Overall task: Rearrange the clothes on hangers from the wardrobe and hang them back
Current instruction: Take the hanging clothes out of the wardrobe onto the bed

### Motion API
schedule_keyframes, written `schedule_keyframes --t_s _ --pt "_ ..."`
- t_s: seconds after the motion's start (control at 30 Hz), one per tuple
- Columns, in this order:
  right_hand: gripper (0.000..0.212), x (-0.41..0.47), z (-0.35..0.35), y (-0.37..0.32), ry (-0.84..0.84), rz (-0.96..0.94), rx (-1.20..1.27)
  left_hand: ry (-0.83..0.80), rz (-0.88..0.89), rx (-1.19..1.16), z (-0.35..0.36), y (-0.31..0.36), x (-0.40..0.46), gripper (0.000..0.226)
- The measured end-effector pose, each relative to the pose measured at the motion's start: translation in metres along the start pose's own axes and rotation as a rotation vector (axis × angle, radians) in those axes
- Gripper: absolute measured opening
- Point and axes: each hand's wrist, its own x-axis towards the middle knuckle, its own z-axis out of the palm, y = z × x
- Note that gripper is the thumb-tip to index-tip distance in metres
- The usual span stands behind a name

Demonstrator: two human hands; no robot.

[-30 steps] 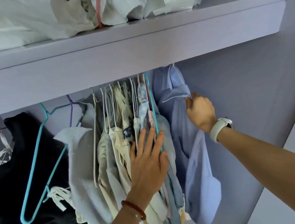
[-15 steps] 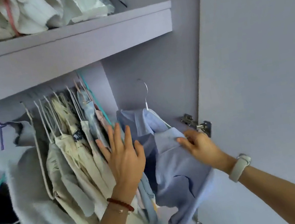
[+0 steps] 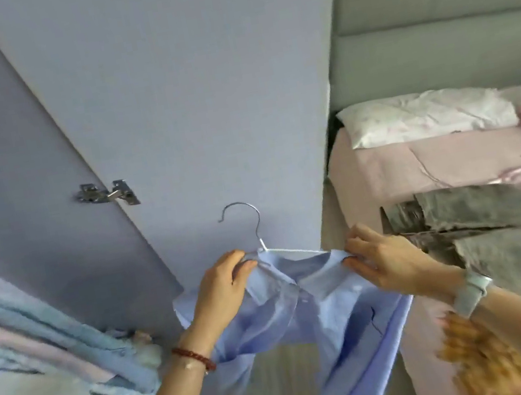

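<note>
Head view: left hand (image 3: pixel 222 286) and right hand (image 3: pixel 383 257) are each gripping a shoulder of the light-blue cotton shirt (image 3: pixel 306 307) on a white wire hanger (image 3: pixel 260 232), hanging at 6 o'clock before the lavender wardrobe door (image 3: pixel 181 89).

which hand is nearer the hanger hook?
Left. The left hand grips the blue shirt collar just below the hanger hook; the right hand pinches the shirt's shoulder farther out along the hanger arm.

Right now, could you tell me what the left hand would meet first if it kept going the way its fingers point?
Probably the white hanger at the blue shirt collar, which the left hand already grips; beyond that, the right hand.
</note>
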Motion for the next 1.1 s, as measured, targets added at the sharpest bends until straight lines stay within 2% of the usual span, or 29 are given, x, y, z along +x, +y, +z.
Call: schedule_keyframes --t_s 0.1,0.2,0.37,0.47,0.57,0.6,0.67,0.77,0.9,1.1 --pt "0.033 -0.068 -0.008 0.019 0.053 0.249 0.052 -0.1 -0.028 -0.148 0.059 0.041 -0.004 0.026" --pt "0.046 -0.132 -0.017 0.031 0.177 0.491 0.049 -0.227 0.024 -0.195 0.112 0.088 0.003 0.024" --pt "0.034 -0.229 -0.053 0.069 0.443 0.813 -0.065 -0.526 0.125 -0.28 0.204 0.195 0.022 0.021" --pt "0.021 -0.295 -0.079 0.102 0.574 1.051 -0.098 -0.596 0.259 -0.284 0.274 0.271 0.022 0.03" --pt "0.014 -0.369 -0.109 0.146 0.705 1.252 -0.131 -0.595 0.414 -0.182 0.352 0.364 0.013 0.012" --pt "0.015 -0.392 -0.119 0.163 0.749 1.321 -0.139 -0.578 0.495 -0.142 0.38 0.393 0.009 0.013" --pt "0.024 -0.435 -0.137 0.198 0.855 1.411 -0.203 -0.592 0.649 -0.073 0.434 0.443 0.003 0.034" --pt "0.038 -0.496 -0.152 0.251 0.917 1.487 -0.33 -0.702 0.781 0.075 0.508 0.493 -0.012 0.059" --pt "0.026 -0.565 -0.154 0.323 0.885 1.686 -0.281 -0.994 0.751 0.321 0.593 0.511 -0.035 0.063" --pt "0.029 -0.659 -0.135 0.403 0.775 1.983 -0.206 -1.298 0.648 0.633 0.675 0.45 -0.09 0.063"
